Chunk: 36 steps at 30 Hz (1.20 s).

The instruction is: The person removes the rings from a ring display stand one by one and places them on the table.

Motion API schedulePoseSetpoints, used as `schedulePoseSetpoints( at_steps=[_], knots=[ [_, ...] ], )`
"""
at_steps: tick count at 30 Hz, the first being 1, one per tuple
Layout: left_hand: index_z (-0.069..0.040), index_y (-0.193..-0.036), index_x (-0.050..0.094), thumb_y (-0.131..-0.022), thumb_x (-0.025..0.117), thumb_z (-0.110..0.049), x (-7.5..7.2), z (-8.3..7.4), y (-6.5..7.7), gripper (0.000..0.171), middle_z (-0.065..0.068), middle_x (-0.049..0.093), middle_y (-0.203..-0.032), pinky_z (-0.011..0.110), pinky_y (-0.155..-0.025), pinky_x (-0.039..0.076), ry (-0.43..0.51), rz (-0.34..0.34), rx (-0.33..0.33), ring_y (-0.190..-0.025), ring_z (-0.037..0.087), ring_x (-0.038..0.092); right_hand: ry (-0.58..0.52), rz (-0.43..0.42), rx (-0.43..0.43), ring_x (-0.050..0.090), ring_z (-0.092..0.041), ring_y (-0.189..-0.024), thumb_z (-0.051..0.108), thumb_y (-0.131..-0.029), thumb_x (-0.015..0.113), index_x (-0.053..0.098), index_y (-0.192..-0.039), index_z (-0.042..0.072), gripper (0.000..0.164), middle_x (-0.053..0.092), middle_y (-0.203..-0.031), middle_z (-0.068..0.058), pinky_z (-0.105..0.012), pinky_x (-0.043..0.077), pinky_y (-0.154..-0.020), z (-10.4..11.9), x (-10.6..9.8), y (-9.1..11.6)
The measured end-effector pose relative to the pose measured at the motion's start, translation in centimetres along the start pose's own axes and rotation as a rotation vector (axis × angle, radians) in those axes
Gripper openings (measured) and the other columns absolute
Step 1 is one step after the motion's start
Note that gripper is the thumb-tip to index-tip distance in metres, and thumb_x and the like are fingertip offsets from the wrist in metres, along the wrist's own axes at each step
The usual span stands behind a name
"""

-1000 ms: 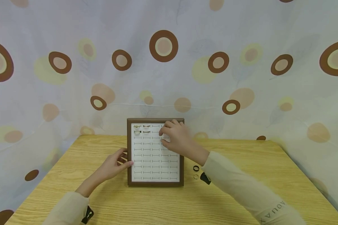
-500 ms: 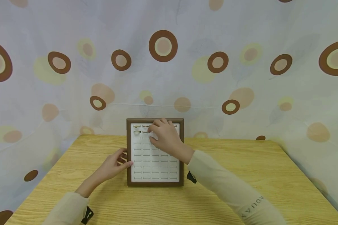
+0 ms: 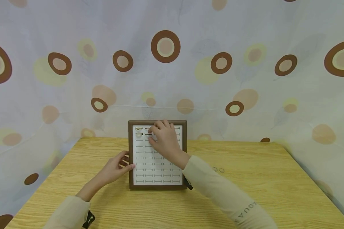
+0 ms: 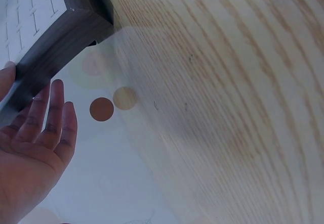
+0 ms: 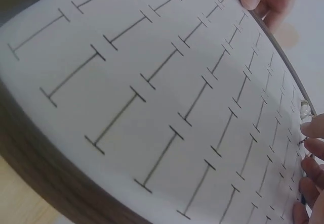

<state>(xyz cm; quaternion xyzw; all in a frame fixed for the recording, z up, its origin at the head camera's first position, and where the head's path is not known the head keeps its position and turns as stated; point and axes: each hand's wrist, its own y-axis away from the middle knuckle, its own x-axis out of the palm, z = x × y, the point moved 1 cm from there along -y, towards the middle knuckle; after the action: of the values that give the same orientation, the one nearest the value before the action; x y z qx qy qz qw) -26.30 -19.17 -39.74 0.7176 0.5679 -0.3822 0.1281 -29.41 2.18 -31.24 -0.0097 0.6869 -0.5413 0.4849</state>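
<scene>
An upright ring display board (image 3: 157, 187) with a dark brown frame and a white slotted panel stands on the table. My left hand (image 3: 114, 170) grips its left edge, thumb (image 4: 6, 81) on the front and fingers behind. Several rings sit in slots at the panel's upper left. Among them are a gold ring (image 3: 139, 128) in the top row and a pale ring (image 3: 139, 134) below it. My right hand (image 3: 164, 140) is beside the second-column slots, thumb and forefinger bent and apart. A thin dark ring (image 3: 148, 134) shows near their tips. Contact with it cannot be made out.
Two thin rings (image 3: 218, 170) lie on the wood-grain table (image 3: 126, 211) right of the board, beyond my right sleeve (image 3: 218, 187). A patterned cloth (image 3: 166, 86) hangs behind the table and around its sides. The board's lower rows hold bare slots.
My right hand has moved left across the panel, from the third and fourth columns to the second-column rings. My left hand has stayed on the frame.
</scene>
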Motion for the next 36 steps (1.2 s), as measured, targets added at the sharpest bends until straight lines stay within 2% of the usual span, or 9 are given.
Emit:
schedulePoseSetpoints(
  at_steps=[12, 24, 36],
  knots=[
    [0.001, -0.121, 0.047, -0.086, 0.063, -0.027, 0.13, 0.01, 0.06, 0.047, 0.016, 0.061, -0.104, 0.025, -0.068, 0.053, 0.000, 0.000, 0.006, -0.084, 0.020, 0.063, -0.018, -0.076, 0.046, 0.044, -0.017, -0.081, 0.013, -0.078, 0.070, 0.067, -0.078, 0.014, 0.004, 0.056, -0.086, 0.001, -0.030, 0.033, -0.068, 0.29, 0.93, 0.17],
    [0.000, -0.120, 0.047, -0.086, 0.063, -0.027, 0.06, 0.02, -0.03, 0.046, 0.015, 0.062, -0.103, 0.024, -0.067, 0.052, -0.017, -0.005, 0.013, -0.084, 0.020, 0.063, -0.013, -0.093, 0.040, 0.044, -0.016, -0.082, 0.014, -0.078, 0.070, 0.067, -0.077, 0.017, 0.005, 0.056, -0.086, 0.002, -0.031, 0.031, -0.067, 0.27, 0.98, 0.14],
    [0.000, -0.120, 0.047, -0.086, 0.064, -0.028, -0.04, -0.01, -0.05, 0.048, 0.016, 0.062, -0.103, 0.028, -0.069, 0.054, -0.009, 0.008, -0.006, -0.085, 0.021, 0.063, -0.052, -0.093, 0.033, 0.045, -0.017, -0.084, 0.014, -0.079, 0.069, 0.066, -0.077, 0.017, 0.004, 0.056, -0.087, 0.002, -0.033, 0.031, -0.068, 0.20, 0.89, 0.19]
  ],
)
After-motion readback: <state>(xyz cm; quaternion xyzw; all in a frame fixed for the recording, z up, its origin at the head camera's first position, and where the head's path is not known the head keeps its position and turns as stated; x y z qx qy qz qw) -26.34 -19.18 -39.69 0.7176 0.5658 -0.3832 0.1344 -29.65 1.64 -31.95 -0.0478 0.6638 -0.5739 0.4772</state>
